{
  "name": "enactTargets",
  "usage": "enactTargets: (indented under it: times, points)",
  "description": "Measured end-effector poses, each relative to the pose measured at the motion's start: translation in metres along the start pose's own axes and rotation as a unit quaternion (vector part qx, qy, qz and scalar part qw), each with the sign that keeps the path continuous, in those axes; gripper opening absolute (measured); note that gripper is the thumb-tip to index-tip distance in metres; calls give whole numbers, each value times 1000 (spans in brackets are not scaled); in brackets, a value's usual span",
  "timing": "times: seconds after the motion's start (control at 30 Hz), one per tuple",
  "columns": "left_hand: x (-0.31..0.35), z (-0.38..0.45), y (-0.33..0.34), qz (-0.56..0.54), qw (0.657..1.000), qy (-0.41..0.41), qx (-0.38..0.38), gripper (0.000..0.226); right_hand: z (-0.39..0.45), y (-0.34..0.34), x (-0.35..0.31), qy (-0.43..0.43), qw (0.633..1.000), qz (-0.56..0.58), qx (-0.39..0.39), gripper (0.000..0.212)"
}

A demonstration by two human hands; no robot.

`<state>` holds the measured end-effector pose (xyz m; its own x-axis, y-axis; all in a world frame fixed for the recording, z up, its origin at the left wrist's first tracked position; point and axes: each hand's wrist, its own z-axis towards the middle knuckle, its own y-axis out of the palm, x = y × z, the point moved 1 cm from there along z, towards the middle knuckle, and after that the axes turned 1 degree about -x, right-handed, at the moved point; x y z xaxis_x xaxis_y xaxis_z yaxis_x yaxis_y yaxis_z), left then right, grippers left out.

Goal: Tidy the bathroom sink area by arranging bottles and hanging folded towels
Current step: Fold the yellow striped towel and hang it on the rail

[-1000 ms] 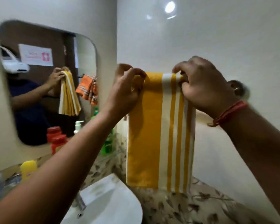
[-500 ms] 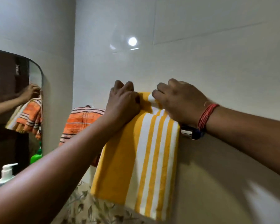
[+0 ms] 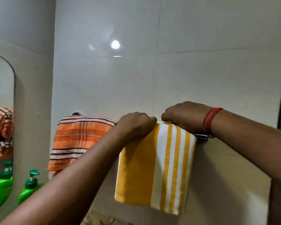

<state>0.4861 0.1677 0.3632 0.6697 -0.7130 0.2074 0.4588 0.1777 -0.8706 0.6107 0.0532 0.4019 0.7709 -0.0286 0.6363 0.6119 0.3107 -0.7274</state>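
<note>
Your left hand (image 3: 136,125) and right hand (image 3: 185,117) both grip the top fold of the yellow-and-white striped towel (image 3: 156,169) where it drapes over the chrome rail (image 3: 201,138). Just beside it on the left hangs an orange striped towel (image 3: 76,140). A green pump bottle (image 3: 30,187) stands below, near the mirror (image 3: 2,127).

Towel rail (image 3: 201,138) mostly hidden by towels; fingers (image 3: 152,119) curled under.

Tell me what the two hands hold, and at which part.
Both hands, left and right, grip the yellow towel at its top fold, where it lies over the rail.
</note>
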Motion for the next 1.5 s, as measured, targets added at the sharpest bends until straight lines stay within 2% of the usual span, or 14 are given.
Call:
enactTargets:
  times: [0.13, 0.2, 0.3, 0.4, 0.47, 0.53, 0.6, 0.67, 0.77, 0.83, 0.9, 1.0, 1.3, 1.5]
  points:
    - [2, 1, -8, -27, 997, 13, -70, 46, -4, -22, -29, 74, 980, -131, -127, 14]
    - [3, 1, -10, -37, 994, 27, -99, 45, -6, -27, -46, 102, 976, -156, -113, 19]
    - [1, 4, -10, -24, 989, 65, -133, 39, -11, -30, -60, 134, 984, 46, -107, 25]
    - [-1, 10, -8, 26, 986, 85, -141, 29, -18, -23, -56, 173, 952, 217, -131, 73]
    - [1, 8, -7, 73, 987, 98, -102, 29, -21, -14, -55, 181, 948, 229, -124, 80]
    - [5, -5, -8, 156, 979, 123, 52, 36, -19, -11, -54, 184, 948, 232, -118, 77]
    - [7, -22, -5, 173, 952, 152, 201, 43, -15, -15, -52, 171, 942, 256, -130, 63]
    - [0, -30, 4, 122, 947, 183, 233, 45, -13, -16, -47, 141, 938, 288, -135, 46]
    - [-8, -31, 12, 28, 966, 173, 190, 48, -13, -10, -41, 134, 934, 299, -144, 54]
    - [-6, -28, 15, 31, 966, 163, 200, 53, -12, -7, -41, 134, 965, 192, -115, 68]
    - [-3, -25, 14, 37, 968, 154, 197, 54, -16, -3, -46, 129, 986, 100, -29, 82]
    - [-6, -22, 13, 31, 975, 134, 176, 56, -25, 13, -49, 115, 985, 104, 70, 81]
    - [-5, -26, 22, 28, 965, 99, 240, 52, -26, 30, -44, 143, 975, 87, 148, 65]
    - [-17, -38, 27, 8, 961, 137, 241, 45, -42, 41, -54, 182, 946, 79, 255, 63]
